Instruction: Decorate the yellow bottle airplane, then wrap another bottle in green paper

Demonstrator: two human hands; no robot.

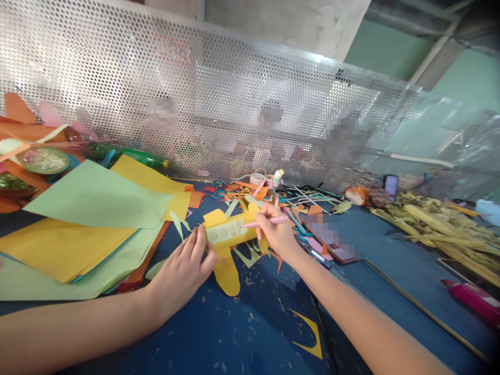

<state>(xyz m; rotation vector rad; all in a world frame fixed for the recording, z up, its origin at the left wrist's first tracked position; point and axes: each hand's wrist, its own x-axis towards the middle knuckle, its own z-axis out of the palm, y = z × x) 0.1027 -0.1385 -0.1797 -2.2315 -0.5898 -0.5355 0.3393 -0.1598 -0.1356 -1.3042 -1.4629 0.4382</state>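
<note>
A yellow paper model (227, 271) shaped like an airplane, with rounded wing-like flaps, lies on the blue table. Along its body runs a pale strip (224, 232) with faint roundish marks. My left hand (187, 263) grips the model's left end, fingers bent against it. In my right hand (273, 232) is a pink pen (269, 221), pinched between thumb and fingers. The pen's tip points left at the strip; whether it touches is too fine to tell. Paper scraps (248, 255) lie around and under the model.
Green and yellow paper sheets (105, 192) are stacked at left, near a green bottle (144, 157). Colored scraps and strips spread behind the model. A phone (332, 239), dried husks (433, 224) and a magenta object (472, 302) are at right. A perforated metal screen (234, 78) stands behind, people beyond it.
</note>
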